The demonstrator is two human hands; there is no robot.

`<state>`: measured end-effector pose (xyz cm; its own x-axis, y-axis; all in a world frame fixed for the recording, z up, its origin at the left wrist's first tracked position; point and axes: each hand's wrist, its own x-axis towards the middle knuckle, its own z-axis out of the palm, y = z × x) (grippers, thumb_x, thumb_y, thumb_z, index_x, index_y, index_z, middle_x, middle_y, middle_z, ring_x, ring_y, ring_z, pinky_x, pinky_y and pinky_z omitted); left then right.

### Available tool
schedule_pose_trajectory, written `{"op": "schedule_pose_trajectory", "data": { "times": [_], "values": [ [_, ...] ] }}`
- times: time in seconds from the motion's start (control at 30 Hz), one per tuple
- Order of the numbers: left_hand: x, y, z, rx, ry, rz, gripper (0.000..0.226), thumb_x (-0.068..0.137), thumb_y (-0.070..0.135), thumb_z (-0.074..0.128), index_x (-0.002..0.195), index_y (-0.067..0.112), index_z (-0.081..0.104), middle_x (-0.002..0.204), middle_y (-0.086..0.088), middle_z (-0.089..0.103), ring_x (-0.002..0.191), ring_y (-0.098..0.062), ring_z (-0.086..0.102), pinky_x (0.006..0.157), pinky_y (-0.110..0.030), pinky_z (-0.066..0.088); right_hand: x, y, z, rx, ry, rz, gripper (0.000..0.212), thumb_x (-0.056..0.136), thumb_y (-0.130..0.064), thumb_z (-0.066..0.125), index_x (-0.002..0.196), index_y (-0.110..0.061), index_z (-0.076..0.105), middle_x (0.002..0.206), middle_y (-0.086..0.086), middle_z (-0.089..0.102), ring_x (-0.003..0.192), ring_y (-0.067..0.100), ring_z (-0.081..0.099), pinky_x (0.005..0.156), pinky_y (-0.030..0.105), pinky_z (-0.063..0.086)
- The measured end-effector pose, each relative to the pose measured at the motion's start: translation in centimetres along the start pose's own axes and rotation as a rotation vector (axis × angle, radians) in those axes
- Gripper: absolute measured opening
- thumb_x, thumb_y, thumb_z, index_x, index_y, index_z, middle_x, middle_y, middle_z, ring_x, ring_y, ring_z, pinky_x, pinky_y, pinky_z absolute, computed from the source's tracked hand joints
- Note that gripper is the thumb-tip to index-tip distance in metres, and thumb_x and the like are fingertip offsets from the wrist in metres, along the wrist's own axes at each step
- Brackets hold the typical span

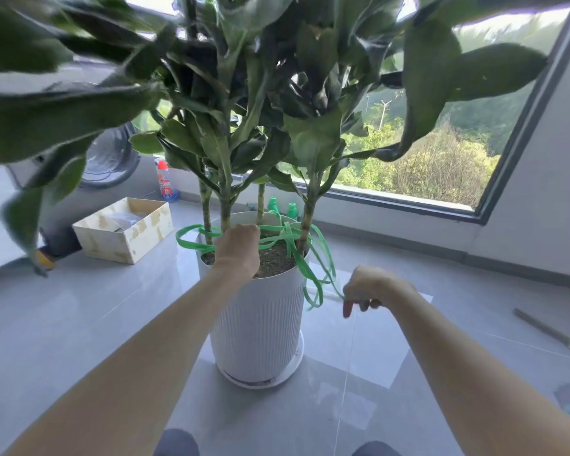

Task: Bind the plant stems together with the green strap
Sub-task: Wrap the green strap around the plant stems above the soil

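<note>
Knuckles up, the left hand (pixel 239 248) sits curled over the soil (pixel 275 260) at the near-left rim of the pot (pixel 260 320), just in front of the two left stems (pixel 225 209). Its fingertips are hidden under the back of the hand. The strap (pixel 191 243) runs in at its left side and comes out at its right, so it reads as clamped on the strap. The right hand (pixel 372 289) hangs outside the pot, to the right and nearer, wrist arched, fingers pointing down. It pinches the strap where that trails off the rim.

Between the hands the strap lies slack. One loop bulges past the left rim at the far-left stem; whether it goes fully round that stem I cannot tell. More strands cross the soil toward the right stem and spill over the right rim in hanging loops down to the right hand. Overall the strap runs left to right, low, at the stem bases. The four stems stand apart, not yet drawn together.

The next move likely turns on that slack. The right hand holds the free run, right of and nearer than the stems, so a pull that way should tighten the loop. The left hand, closer to the stems, would anchor it. Both forearms reach forward, the left nearly straight.
</note>
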<state>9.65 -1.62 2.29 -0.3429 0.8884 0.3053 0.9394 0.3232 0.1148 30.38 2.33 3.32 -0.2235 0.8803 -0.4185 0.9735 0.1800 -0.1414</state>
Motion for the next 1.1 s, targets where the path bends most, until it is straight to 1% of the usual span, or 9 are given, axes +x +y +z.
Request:
{"op": "schedule_pose_trajectory", "data": {
  "times": [0.07, 0.13, 0.23, 0.33, 0.43, 0.57, 0.67, 0.83, 1.1],
  "values": [
    [-0.2, 0.1, 0.0, -0.007, 0.035, -0.01, 0.021, 0.088, 0.002, 0.059, 0.104, 0.013, 0.066, 0.092, -0.005, 0.069, 0.089, -0.027, 0.065, 0.08, -0.041, 0.051, -1.2, -0.6, -0.1, -0.084, -0.215, -0.036, 0.02, 0.093, -0.019, 0.054, 0.099, -0.023, 0.073, 0.073, -0.008, 0.061, 0.052, 0.007, 0.045, 0.044, 0.014, 0.038],
    [-0.2, 0.2, 0.0, -0.041, 0.057, -0.016, 0.019, 0.089, 0.004, 0.06, 0.102, 0.016, 0.068, 0.091, -0.003, 0.069, 0.089, -0.027, 0.065, 0.078, -0.041, 0.05, -1.5, -1.0, 0.0, -0.119, -0.349, -0.053, 0.034, 0.097, -0.022, 0.05, 0.13, -0.023, 0.055, 0.11, -0.008, 0.06, 0.073, 0.009, 0.055, 0.059, 0.017, 0.046],
    [-0.1, 0.2, 0.2, -0.11, 0.073, -0.014, 0.023, 0.091, 0.005, 0.059, 0.107, 0.018, 0.067, 0.099, -0.004, 0.069, 0.095, -0.027, 0.064, 0.082, -0.04, 0.051, -0.7, -1.5, 0.1, -0.062, -0.247, -0.063, 0.055, 0.093, -0.039, 0.056, 0.141, -0.017, 0.043, 0.145, 0.005, 0.044, 0.117, 0.026, 0.055, 0.094, 0.036, 0.05],
    [0.4, 0.3, 0.6, -0.154, 0.057, 0.008, 0.03, 0.091, 0.003, 0.057, 0.113, 0.02, 0.065, 0.109, -0.004, 0.068, 0.1, -0.026, 0.064, 0.083, -0.036, 0.051, 1.0, -2.0, 0.4, 0.128, -0.103, -0.056, 0.059, 0.087, -0.048, 0.062, 0.129, -0.008, 0.05, 0.129, 0.007, 0.053, 0.11, 0.025, 0.055, 0.089, 0.034, 0.05],
    [1.0, 0.4, 0.9, -0.167, 0.05, 0.015, 0.032, 0.092, 0.003, 0.057, 0.115, 0.023, 0.065, 0.112, -0.002, 0.068, 0.102, -0.025, 0.064, 0.083, -0.036, 0.051, 3.4, -2.6, 0.9, 0.377, 0.152, -0.052, 0.024, 0.085, -0.031, 0.065, 0.091, -0.009, 0.057, 0.086, 0.005, 0.055, 0.083, 0.021, 0.054, 0.078, 0.034, 0.049],
    [2.0, 0.5, 1.4, -0.187, 0.046, 0.026, 0.032, 0.092, 0.005, 0.057, 0.11, 0.029, 0.067, 0.113, -0.001, 0.067, 0.103, -0.026, 0.063, 0.085, -0.038, 0.05, 5.7, -4.0, 0.7, 0.641, 0.345, -0.096, 0.042, 0.087, -0.015, 0.055, 0.129, -0.012, 0.05, 0.122, 0.009, 0.058, 0.117, 0.027, 0.05, 0.1, 0.039, 0.044],
    [2.9, 0.9, 1.6, -0.193, 0.056, 0.062, 0.029, 0.092, 0.004, 0.056, 0.099, 0.029, 0.07, 0.11, 0.001, 0.068, 0.1, -0.024, 0.063, 0.079, -0.034, 0.047, 6.8, -5.0, 0.2, 0.733, 0.391, -0.143, 0.048, 0.089, -0.011, 0.047, 0.137, -0.015, 0.045, 0.132, 0.009, 0.055, 0.124, 0.027, 0.046, 0.1, 0.034, 0.043],
    [3.8, 1.8, 1.4, -0.233, 0.094, 0.124, 0.023, 0.095, 0.012, 0.055, 0.104, 0.026, 0.071, 0.109, 0.001, 0.069, 0.104, -0.025, 0.062, 0.084, -0.036, 0.046, 8.5, -5.6, 0.9, 0.739, 0.42, -0.179, 0.034, 0.093, -0.011, 0.052, 0.127, -0.016, 0.054, 0.12, 0.011, 0.061, 0.109, 0.026, 0.056, 0.077, 0.025, 0.041],
    [3.5, 2.1, 1.8, -0.291, 0.065, 0.125, 0.035, 0.095, 0.017, 0.056, 0.129, 0.023, 0.056, 0.131, -0.003, 0.058, 0.119, -0.025, 0.055, 0.094, -0.038, 0.045, 8.6, -3.7, 0.0, 0.754, 0.61, -0.091, 0.029, 0.094, -0.006, 0.043, 0.1, -0.004, 0.072, 0.103, 0.014, 0.068, 0.063, 0.023, 0.055, 0.058, 0.032, 0.047]
  ]
}}
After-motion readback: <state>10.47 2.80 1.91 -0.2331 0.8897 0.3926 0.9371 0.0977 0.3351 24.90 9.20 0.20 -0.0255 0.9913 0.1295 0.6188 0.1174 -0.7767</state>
